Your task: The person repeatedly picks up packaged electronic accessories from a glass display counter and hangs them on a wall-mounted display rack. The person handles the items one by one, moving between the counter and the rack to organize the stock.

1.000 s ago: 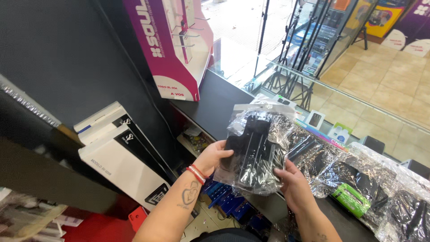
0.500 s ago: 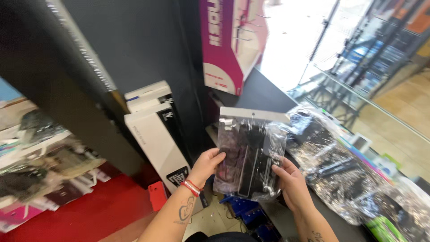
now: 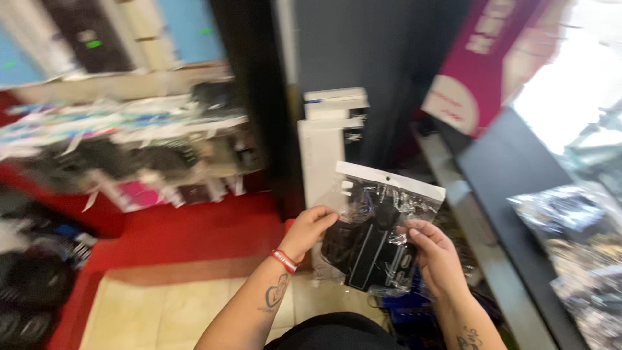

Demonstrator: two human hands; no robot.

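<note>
I hold a clear plastic packet (image 3: 376, 233) with a white top strip and a black item inside, upright in front of me. My left hand (image 3: 310, 230) grips its left edge, a red band on the wrist. My right hand (image 3: 435, 256) grips its right edge. The packet is over the floor next to two white boxes (image 3: 327, 146).
A dark counter (image 3: 518, 175) runs along the right with more clear packets (image 3: 576, 246) piled on it. A pink and white box (image 3: 483, 71) leans behind it. On the left, red shelving (image 3: 181, 230) carries many blurred hanging packets (image 3: 129, 152). Beige tiles (image 3: 162, 311) lie below.
The view has swung left, away from the counter pile toward the red shelving. Both hands still hold the packet, now lower and over the floor.
</note>
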